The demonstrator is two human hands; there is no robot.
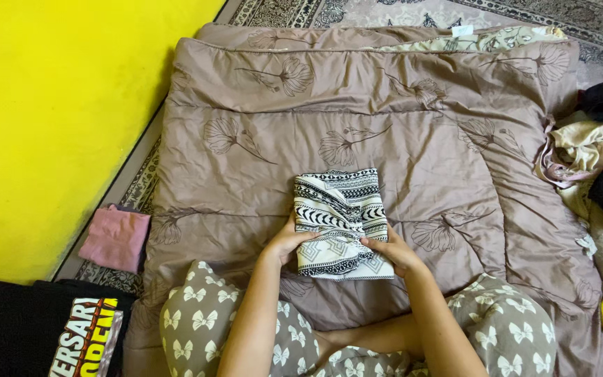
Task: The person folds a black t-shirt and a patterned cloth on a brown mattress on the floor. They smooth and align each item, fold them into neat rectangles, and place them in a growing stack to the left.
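Lower centre, my left hand (pixel 289 241) and right hand (pixel 393 253) pinch the near edges of the folded black-and-white patterned cloth (pixel 342 220); it looks light, soft, floppy, best held at its folds; beyond, the brown quilt (pixel 385 112) spreads upward.

A single camera, worn on the person's head, looks steeply down and forward over the seated person's own lap. It sits close: the forearms and bent knees in grey butterfly-print trousers (pixel 197 318) fill the bottom edge. The view faces across a taupe quilted blanket with a flower print (pixel 385 119), which takes up most of the frame. A bright yellow wall (pixel 50 105) runs along the left, and a grey patterned carpet (pixel 525 10) shows at the top edge.
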